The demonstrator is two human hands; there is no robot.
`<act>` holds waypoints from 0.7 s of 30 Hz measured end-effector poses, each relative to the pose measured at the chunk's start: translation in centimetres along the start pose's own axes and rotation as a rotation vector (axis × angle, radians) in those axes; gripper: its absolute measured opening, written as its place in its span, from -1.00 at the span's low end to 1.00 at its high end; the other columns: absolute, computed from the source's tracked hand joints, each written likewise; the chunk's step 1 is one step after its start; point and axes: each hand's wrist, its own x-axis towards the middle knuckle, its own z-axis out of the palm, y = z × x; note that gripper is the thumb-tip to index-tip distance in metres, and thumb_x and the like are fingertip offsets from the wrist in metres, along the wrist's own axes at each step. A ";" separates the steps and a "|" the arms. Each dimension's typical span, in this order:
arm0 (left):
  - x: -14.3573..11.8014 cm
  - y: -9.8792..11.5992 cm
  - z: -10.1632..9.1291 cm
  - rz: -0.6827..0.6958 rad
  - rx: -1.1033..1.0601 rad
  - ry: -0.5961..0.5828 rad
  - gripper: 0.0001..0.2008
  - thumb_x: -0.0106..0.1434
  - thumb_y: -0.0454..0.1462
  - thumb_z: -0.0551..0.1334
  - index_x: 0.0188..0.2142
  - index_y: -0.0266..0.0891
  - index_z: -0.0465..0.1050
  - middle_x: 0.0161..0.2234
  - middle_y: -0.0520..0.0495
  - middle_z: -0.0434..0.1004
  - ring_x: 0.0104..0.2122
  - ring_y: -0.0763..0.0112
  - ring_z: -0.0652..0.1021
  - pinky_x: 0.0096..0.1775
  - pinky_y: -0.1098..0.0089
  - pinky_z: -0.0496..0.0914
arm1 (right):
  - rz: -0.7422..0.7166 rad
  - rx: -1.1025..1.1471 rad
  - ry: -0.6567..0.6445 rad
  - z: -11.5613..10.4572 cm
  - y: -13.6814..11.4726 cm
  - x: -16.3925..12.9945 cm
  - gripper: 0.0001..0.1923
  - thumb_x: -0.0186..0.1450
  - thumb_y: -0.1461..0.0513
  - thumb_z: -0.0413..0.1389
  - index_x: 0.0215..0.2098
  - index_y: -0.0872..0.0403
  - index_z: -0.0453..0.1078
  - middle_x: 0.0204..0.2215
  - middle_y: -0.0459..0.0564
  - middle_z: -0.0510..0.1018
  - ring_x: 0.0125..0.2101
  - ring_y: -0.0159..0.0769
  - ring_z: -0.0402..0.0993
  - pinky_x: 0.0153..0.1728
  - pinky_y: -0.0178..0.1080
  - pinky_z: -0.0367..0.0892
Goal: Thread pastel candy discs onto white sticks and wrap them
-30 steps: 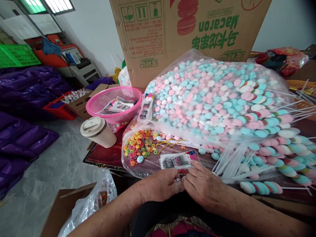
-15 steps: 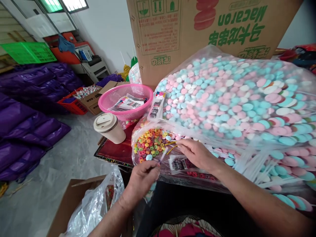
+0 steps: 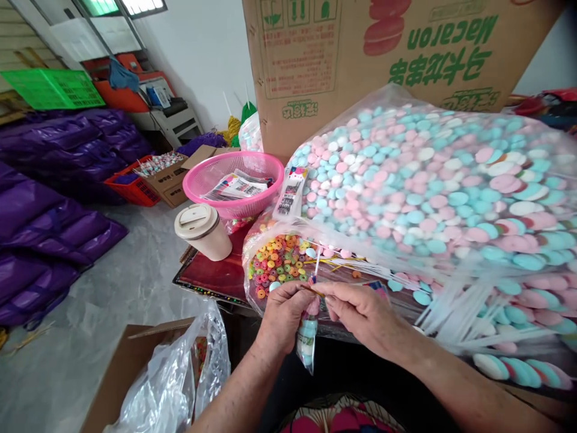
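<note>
On the crowded table (image 3: 211, 278), both hands' fingers pinch a bagged lollipop (image 3: 308, 332) beside candy rings (image 3: 277, 266).

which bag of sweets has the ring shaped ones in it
The small clear bag just beyond the left hand, beside the paper cup: it holds multicoloured rings, whereas the big bag holds pink, blue and white discs.

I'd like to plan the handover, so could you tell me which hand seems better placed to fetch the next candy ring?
Probably the right hand: the left hand grips the hanging candy packet by its stick.

Left hand (image 3: 283, 313), right hand (image 3: 360, 313), fingertips together
</note>
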 end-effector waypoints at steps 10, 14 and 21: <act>-0.7 0.5 1.9 -0.055 0.169 -0.171 -0.75 0.01 -0.16 0.30 -0.55 -0.34 0.43 -0.64 0.03 0.33 -0.62 0.59 0.26 -0.52 0.50 0.12 | 0.023 0.209 0.057 0.1 1.9 -1.2 -0.50 0.32 0.20 -0.10 0.22 0.08 0.03 -0.61 -0.20 0.35 -0.61 -0.45 0.24 -0.55 -0.37 0.21; -1.0 0.5 2.1 -0.036 0.217 -0.244 -0.75 0.08 -0.15 0.27 -0.52 -0.33 0.42 -0.62 0.05 0.30 -0.59 0.58 0.26 -0.49 0.50 0.12 | -0.029 0.178 0.109 0.2 2.5 -1.7 -0.49 0.32 0.19 -0.09 0.23 0.07 0.03 -0.53 -0.13 0.47 -0.52 -0.41 0.36 -0.44 -0.35 0.29; -1.2 -0.7 1.6 0.028 0.222 -0.285 -0.75 0.15 -0.16 0.25 -0.50 -0.34 0.44 -0.54 -0.01 0.36 -0.51 0.54 0.28 -0.41 0.46 0.15 | -0.026 -0.011 0.268 1.2 3.1 -1.9 -0.49 0.30 0.24 -0.11 0.22 0.13 0.06 -0.61 -0.14 0.44 -0.58 -0.39 0.32 -0.48 -0.33 0.27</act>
